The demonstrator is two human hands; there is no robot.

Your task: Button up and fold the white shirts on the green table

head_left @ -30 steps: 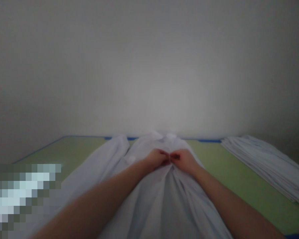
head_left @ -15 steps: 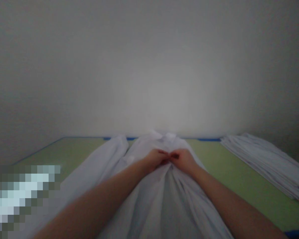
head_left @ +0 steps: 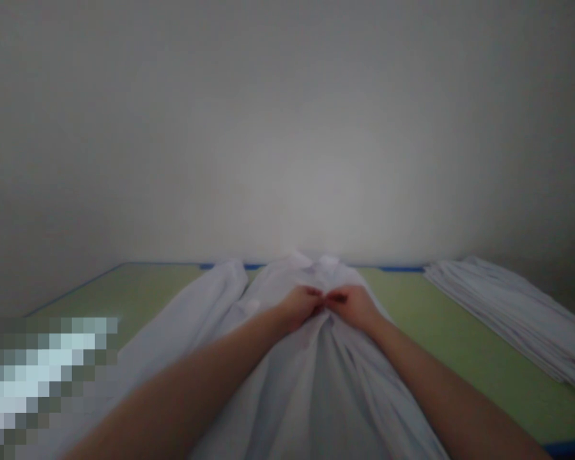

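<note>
A white collared garment (head_left: 292,402), like a coat or long shirt, lies lengthwise in front of me with its collar at the far end. One sleeve stretches along its left side. My left hand (head_left: 299,308) pinches the front of the garment a little below the collar. Fingertip to fingertip with it, my right hand (head_left: 357,306) grips the cloth at the same spot. Folds fan out from there toward me. Whether a button sits between the fingers is hidden.
The green tabletop (head_left: 426,332) has a blue edge and stands against a pale wall (head_left: 287,128). A stack of folded white garments (head_left: 517,319) lies on the right side. A pixelated patch covers the lower left.
Almost nothing differs. Both hands keep their pinch at the same place, with only a tiny shift of the fingers and right forearm.
</note>
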